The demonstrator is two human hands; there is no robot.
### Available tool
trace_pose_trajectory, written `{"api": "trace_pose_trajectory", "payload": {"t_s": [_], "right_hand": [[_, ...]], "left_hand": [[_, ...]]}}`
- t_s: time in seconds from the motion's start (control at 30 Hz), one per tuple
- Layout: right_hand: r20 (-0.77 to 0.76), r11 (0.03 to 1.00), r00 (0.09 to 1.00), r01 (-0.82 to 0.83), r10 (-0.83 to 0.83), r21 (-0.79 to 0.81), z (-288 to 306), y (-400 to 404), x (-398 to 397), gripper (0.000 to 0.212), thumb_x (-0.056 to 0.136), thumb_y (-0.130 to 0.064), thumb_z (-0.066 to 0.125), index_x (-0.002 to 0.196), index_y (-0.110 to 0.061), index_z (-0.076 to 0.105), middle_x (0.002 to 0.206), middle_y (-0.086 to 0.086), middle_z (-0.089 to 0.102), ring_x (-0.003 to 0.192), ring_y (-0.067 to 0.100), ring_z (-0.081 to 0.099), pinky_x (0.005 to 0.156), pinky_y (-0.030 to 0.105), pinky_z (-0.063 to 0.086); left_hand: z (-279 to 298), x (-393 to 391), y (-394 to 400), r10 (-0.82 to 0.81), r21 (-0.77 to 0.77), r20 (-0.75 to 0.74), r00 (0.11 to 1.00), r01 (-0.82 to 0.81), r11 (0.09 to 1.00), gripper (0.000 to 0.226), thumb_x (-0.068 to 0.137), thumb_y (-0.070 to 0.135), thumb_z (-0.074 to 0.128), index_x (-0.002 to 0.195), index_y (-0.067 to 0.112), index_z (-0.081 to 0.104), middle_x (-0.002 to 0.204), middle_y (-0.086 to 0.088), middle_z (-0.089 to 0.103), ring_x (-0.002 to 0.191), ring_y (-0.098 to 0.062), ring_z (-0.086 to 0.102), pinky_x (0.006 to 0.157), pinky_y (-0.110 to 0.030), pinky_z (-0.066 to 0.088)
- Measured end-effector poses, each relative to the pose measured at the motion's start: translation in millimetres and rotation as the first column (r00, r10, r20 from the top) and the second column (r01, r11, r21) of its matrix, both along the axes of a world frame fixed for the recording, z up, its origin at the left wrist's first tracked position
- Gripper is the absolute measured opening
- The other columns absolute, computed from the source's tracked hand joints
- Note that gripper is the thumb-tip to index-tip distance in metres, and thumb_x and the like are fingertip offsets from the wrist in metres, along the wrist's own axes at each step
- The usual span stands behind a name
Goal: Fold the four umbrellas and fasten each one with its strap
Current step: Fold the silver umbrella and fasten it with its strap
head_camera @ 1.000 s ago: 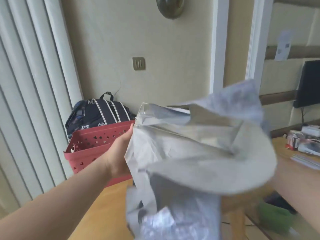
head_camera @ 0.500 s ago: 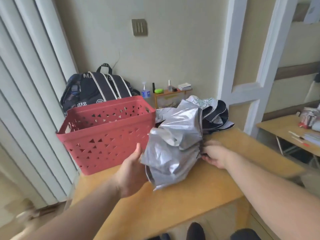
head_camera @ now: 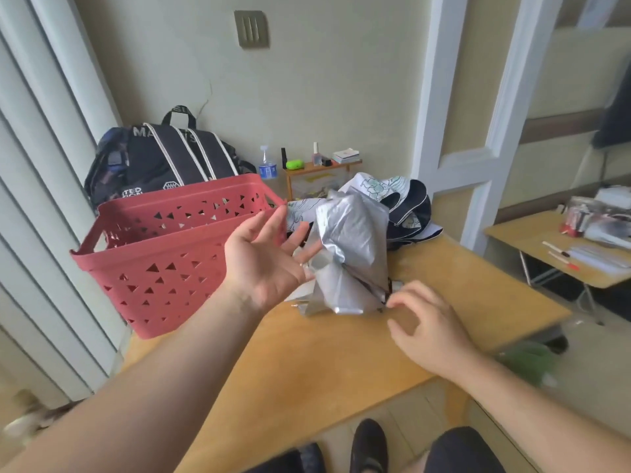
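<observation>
A collapsed silver umbrella point(head_camera: 351, 254) lies crumpled and loose on the wooden table point(head_camera: 307, 363). My left hand point(head_camera: 266, 261) hovers palm up just left of it, fingers spread, its fingertips close to the cloth. My right hand point(head_camera: 423, 329) is low at the umbrella's near right end, fingers loosely curled and holding nothing, fingertips close to a small dark strap end. Behind the silver one lies another umbrella point(head_camera: 406, 213), dark blue with white patterned cloth, also loose.
A red perforated basket point(head_camera: 160, 264) stands on the table's left part, with a black backpack point(head_camera: 164, 162) behind it. A small shelf point(head_camera: 321, 165) with bottles stands against the wall. A second table point(head_camera: 553, 247) with clutter is at right. White vertical blinds run along the left.
The silver umbrella went from held up in the air to lying on the table. Both hands have come off it; my left hand has turned palm up, my right hand has pulled back.
</observation>
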State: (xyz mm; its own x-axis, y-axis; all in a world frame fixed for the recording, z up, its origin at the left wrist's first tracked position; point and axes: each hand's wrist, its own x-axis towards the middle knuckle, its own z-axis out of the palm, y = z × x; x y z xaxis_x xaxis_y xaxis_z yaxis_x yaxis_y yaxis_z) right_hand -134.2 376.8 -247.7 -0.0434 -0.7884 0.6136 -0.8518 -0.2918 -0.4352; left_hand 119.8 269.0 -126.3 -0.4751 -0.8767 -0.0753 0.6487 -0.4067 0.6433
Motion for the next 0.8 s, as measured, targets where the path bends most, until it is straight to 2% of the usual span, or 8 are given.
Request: {"api": "trace_pose_trajectory", "payload": {"t_s": [0.13, 0.27, 0.37, 0.47, 0.53, 0.6, 0.67, 0.8], "right_hand": [[-0.216, 0.996, 0.974, 0.076, -0.063, 0.056, 9.2, -17.0, 23.9, 0.073, 0.072, -0.041, 0.085, 0.135, -0.034, 0.049, 0.129, -0.006, 0.044, 0.115, 0.021, 0.049, 0.088, 0.033, 0.05], [-0.226, 0.984, 0.971, 0.114, -0.08, 0.14, 14.7, -55.2, 25.0, 0.056, 0.079, -0.011, 0.067, 0.13, -0.033, 0.059, 0.12, -0.008, 0.056, 0.107, 0.026, 0.055, 0.081, 0.042, 0.055], [-0.06, 0.975, 0.998, -0.008, 0.022, 0.223, 38.5, -73.8, 13.8, 0.049, 0.085, -0.001, 0.059, 0.121, -0.033, 0.069, 0.113, -0.011, 0.068, 0.101, 0.021, 0.064, 0.08, 0.04, 0.056], [0.112, 0.914, 0.988, -0.14, 0.105, 0.38, 74.7, -92.2, -0.4, 0.027, 0.091, -0.01, 0.073, 0.108, -0.03, 0.07, 0.099, -0.01, 0.075, 0.091, 0.015, 0.07, 0.083, 0.039, 0.057], [0.216, 0.815, 0.956, -0.284, 0.2, 0.504, 92.0, -103.5, -10.2, 0.017, 0.091, -0.006, 0.076, 0.093, -0.023, 0.072, 0.085, -0.011, 0.076, 0.081, 0.008, 0.07, 0.079, 0.028, 0.055], [0.301, 0.688, 0.927, -0.369, 0.225, 0.624, 97.9, -115.0, -20.0, 0.019, 0.091, 0.0, 0.074, 0.087, -0.019, 0.072, 0.081, -0.014, 0.075, 0.081, 0.005, 0.066, 0.079, 0.019, 0.049], [0.422, 0.611, 0.899, -0.401, 0.118, 0.683, 93.1, -127.3, -29.8, 0.012, 0.087, -0.011, 0.079, 0.097, -0.015, 0.075, 0.099, -0.003, 0.078, 0.101, 0.018, 0.069, 0.097, 0.031, 0.05], [0.384, 0.79, 0.923, -0.215, -0.029, 0.575, 70.9, -138.7, -33.3, 0.028, 0.083, -0.044, 0.078, 0.099, -0.022, 0.074, 0.097, 0.008, 0.076, 0.088, 0.023, 0.068, 0.081, 0.039, 0.055]], "left_hand": [[23.8, -19.8, -15.6, 0.189, 0.05, 0.007, 0.982, -0.189, 0.981, 0.034, 0.09, 0.033, 0.058, 0.116, 0.019, 0.073, 0.139, -0.017, 0.059, 0.117, -0.047, 0.065, 0.11, -0.064, 0.041], [33.8, -17.1, -19.2, 0.249, -0.051, 0.075, 0.965, -0.246, 0.968, 0.027, 0.091, 0.028, 0.057, 0.114, 0.021, 0.07, 0.133, -0.01, 0.065, 0.122, -0.042, 0.063, 0.108, -0.067, 0.041], [38.0, -2.3, -16.3, 0.395, -0.368, 0.248, 0.885, -0.291, 0.883, 0.011, 0.095, 0.022, 0.058, 0.103, 0.021, 0.066, 0.096, 0.003, 0.066, 0.094, -0.021, 0.067, 0.092, -0.043, 0.052], [30.6, 10.6, -11.6, 0.596, -0.751, 0.419, 0.685, -0.107, 0.651, 0.01, 0.095, 0.013, 0.063, 0.09, 0.02, 0.067, 0.083, 0.002, 0.063, 0.077, -0.016, 0.055, 0.073, -0.031, 0.043], [19.4, 10.2, -5.5, 0.645, -0.834, 0.473, 0.6, 0.069, 0.547, 0.007, 0.098, 0.011, 0.067, 0.095, 0.017, 0.069, 0.089, 0.003, 0.068, 0.076, -0.008, 0.059, 0.072, -0.021, 0.047], [4.4, 6.8, -4.6, 0.726, -0.873, 0.486, 0.486, 0.231, 0.43, 0.012, 0.095, 0.027, 0.074, 0.105, 0.022, 0.071, 0.103, 0.005, 0.069, 0.088, -0.004, 0.063, 0.078, -0.021, 0.05], [-9.4, 4.9, -7.6, 0.82, -0.866, 0.43, 0.378, 0.429, 0.256, 0.041, 0.087, 0.056, 0.074, 0.119, 0.031, 0.067, 0.116, 0.009, 0.063, 0.109, -0.01, 0.057, 0.095, -0.025, 0.045], [-38.8, -14.3, -14.0, 0.834, -0.753, 0.469, 0.29, 0.625, 0.206, 0.08, 0.078, 0.072, 0.071, 0.146, 0.041, 0.046, 0.138, 0.002, 0.044, 0.126, -0.02, 0.037, 0.109, -0.035, 0.036]]}}
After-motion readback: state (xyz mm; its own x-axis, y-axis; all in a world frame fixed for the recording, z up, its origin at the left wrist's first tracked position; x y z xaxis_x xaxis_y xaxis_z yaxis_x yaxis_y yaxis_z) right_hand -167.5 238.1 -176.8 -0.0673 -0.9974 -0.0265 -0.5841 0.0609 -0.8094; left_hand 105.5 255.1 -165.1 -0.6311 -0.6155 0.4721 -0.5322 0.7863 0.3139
